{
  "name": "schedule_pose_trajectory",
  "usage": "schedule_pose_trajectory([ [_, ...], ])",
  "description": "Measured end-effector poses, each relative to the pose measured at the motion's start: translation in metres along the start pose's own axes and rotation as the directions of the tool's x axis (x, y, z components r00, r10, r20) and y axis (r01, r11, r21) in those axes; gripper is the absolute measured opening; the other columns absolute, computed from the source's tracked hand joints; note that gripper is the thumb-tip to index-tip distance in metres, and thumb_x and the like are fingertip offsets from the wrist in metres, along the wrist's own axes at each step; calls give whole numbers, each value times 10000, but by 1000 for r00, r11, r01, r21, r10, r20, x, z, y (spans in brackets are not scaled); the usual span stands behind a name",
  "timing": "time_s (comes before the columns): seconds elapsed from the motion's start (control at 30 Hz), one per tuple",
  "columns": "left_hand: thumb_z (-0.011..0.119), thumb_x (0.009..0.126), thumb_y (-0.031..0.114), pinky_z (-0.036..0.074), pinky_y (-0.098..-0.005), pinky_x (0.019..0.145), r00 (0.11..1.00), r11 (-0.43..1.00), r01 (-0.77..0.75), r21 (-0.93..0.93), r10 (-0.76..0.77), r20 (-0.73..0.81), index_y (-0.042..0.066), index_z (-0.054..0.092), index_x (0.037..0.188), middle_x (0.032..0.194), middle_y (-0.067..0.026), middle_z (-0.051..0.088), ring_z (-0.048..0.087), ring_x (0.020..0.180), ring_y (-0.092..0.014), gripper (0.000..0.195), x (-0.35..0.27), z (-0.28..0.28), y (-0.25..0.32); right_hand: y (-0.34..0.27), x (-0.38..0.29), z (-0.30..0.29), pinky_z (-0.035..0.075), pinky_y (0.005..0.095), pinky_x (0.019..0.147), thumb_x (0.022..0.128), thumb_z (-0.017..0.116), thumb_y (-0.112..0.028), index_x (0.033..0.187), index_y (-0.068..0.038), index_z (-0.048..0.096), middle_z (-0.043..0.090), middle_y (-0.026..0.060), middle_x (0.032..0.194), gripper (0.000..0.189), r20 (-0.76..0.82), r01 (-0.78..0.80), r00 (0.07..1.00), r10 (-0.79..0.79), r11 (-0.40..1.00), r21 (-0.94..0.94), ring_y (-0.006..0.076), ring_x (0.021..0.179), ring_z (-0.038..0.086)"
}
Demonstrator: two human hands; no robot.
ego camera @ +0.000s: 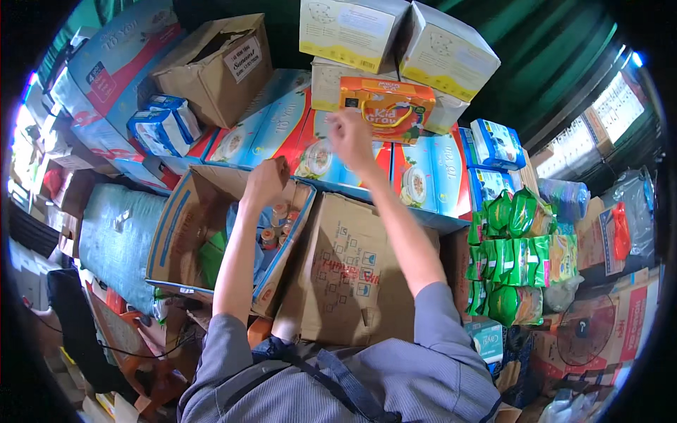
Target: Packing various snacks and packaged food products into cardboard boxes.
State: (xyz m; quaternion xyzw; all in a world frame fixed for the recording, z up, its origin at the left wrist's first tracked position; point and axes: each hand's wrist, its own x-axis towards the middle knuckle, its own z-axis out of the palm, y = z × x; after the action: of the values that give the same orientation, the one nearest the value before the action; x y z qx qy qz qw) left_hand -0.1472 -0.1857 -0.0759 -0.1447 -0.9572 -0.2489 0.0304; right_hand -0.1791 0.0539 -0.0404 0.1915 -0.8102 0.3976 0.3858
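Note:
My left hand (264, 180) is raised above the far rim of an open cardboard box (174, 238), its fingers curled. Whether anything is pinched there is hidden. In that box lie several small lidded jars (268, 238), a blue plastic bag (258, 261) and something green (213, 256). My right hand (349, 137), blurred, hangs just left of an orange carton (389, 90) with a yellow handle (394, 125). I cannot tell whether it touches the carton. Under both hands runs a row of blue-and-red printed cartons (275, 124).
White-and-yellow boxes (447, 53) are stacked behind the orange carton. A torn brown box (211, 79) and blue-white packs (164, 127) stand at left. A closed cardboard box (344, 269) is before me. Green packets (521, 259) and a fan (584, 328) are at right.

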Motion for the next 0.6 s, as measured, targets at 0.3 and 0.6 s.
schedule_pose_trajectory([
  [0.3, 658, 885, 29, 516, -496, 929, 930, 879, -365, -308, 328, -165, 0, 612, 1231, 1193, -243, 636, 623, 1123, -437, 350, -1, 45, 46, 78, 78, -125, 388, 673, 1089, 762, 767, -168, 1440, -191, 516, 518, 106, 1431, 724, 219, -16, 937, 274, 657, -754, 363, 1390, 455],
  [0.6, 729, 885, 90, 407, -471, 1178, 899, 902, -382, -201, 312, -309, 62, 379, 1570, 1558, -253, 429, 466, 1402, -448, 770, 51, 40, 90, 72, 89, -149, 444, 648, 1094, 731, 849, -206, 1494, -237, 471, 474, 77, 1552, 852, 408, 10, 782, 471, 645, -764, 372, 1451, 419],
])
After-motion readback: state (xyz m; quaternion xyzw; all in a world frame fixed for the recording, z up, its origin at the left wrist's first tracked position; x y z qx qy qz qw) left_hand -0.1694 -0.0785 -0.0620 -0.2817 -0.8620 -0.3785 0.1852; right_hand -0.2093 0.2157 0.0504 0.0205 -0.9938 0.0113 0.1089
